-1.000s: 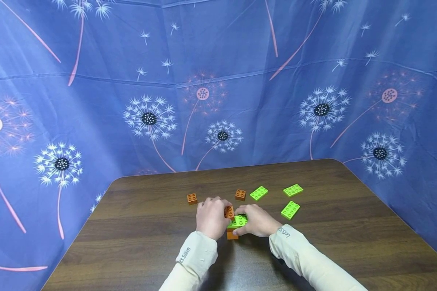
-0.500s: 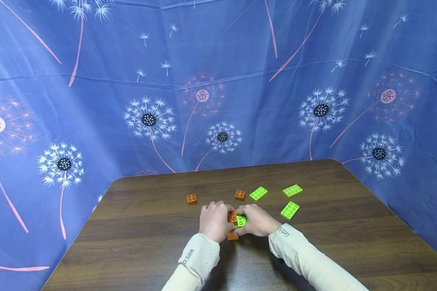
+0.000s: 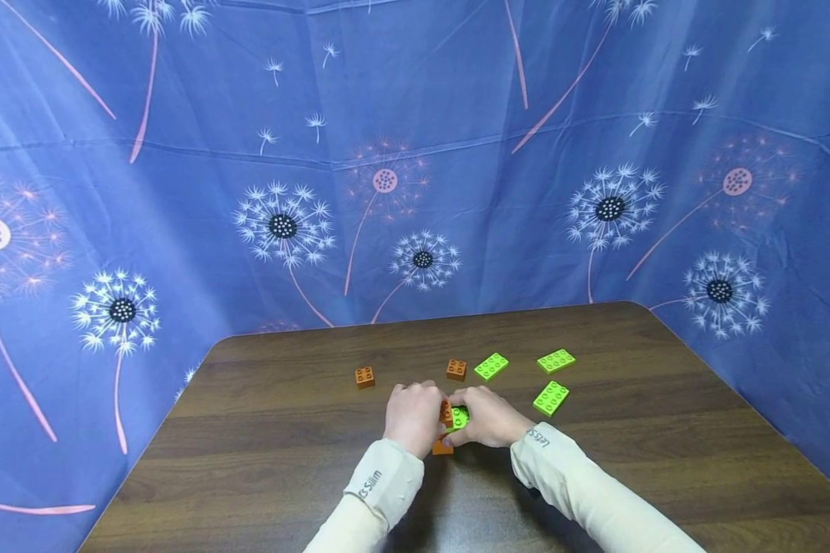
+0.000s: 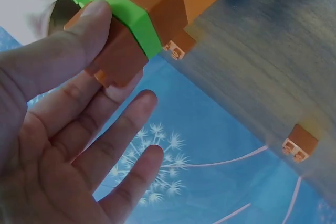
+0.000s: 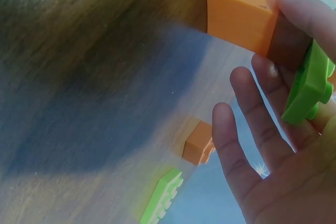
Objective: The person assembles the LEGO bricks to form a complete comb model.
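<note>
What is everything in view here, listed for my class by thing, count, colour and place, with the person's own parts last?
Table: 1, brown wood-grain, beneath the bricks and plates
Cloth: 1, blue with white and pink dandelions, behind the table
Loose orange bricks: 2, orange, on the table beyond the hands
Loose green plates: 3, bright green, on the table, to the right
Stack: 1, green plate over orange, between the hands; orange brick count below unclear
Upper brick: 1, orange, against the stack's green plate
Sleeves: 2, cream with dark lettering, on the arms
Left hand: 1, bare, pinching the upper brick
Right hand: 1, bare, holding the stack
</note>
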Action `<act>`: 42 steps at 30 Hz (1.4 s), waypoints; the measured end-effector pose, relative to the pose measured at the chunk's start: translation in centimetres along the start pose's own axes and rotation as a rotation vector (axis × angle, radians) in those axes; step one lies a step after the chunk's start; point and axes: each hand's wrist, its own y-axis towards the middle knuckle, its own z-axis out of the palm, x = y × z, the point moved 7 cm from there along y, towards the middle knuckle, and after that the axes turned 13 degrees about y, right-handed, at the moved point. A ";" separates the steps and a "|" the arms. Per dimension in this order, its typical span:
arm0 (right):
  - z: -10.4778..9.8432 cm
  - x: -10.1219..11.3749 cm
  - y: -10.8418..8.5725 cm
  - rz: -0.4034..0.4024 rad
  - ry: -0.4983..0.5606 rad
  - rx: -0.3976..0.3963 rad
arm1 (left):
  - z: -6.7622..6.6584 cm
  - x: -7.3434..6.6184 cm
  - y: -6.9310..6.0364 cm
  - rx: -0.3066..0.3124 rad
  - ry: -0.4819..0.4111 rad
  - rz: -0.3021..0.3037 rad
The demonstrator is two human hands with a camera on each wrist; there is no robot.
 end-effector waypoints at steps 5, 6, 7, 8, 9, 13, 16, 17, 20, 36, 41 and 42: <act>0.0 0.0 0.1 -0.008 -0.011 -0.012 | -0.1 -0.7 0.0 -0.040 0.113 -0.001; 0.0 0.0 0.1 -0.008 -0.010 -0.015 | -0.1 -0.8 0.0 -0.049 0.130 0.000; 0.0 0.0 0.1 -0.009 -0.012 -0.018 | -0.1 -0.8 0.0 -0.057 0.137 0.001; 0.0 0.1 0.1 -0.012 -0.009 -0.020 | -0.1 -0.8 0.0 -0.063 0.141 0.003; 0.0 0.1 0.0 -0.012 -0.005 -0.019 | 0.0 -0.8 0.0 -0.061 0.141 0.003; 0.2 0.1 -0.1 -0.019 0.006 -0.019 | 0.4 -0.2 -0.2 -0.016 0.043 0.010; 0.3 0.0 -0.1 -0.029 -0.004 -0.019 | 0.9 0.4 -0.2 0.030 -0.097 0.024; 0.3 0.1 -0.1 -0.033 -0.010 -0.018 | 1.2 0.7 -0.2 0.050 -0.154 0.027; 0.3 0.2 -0.1 -0.045 -0.032 -0.019 | 2.0 1.6 -0.1 0.106 -0.348 0.025; 0.2 -0.1 -0.2 -0.063 0.008 -0.027 | 6.2 3.3 -1.0 0.178 -0.911 -0.056; 0.1 0.0 -0.4 -0.071 0.020 -0.015 | 6.7 3.3 -1.3 0.183 -0.978 -0.087; 0.1 0.0 -0.5 -0.065 0.021 -0.008 | 6.7 3.2 -1.3 0.187 -0.990 -0.090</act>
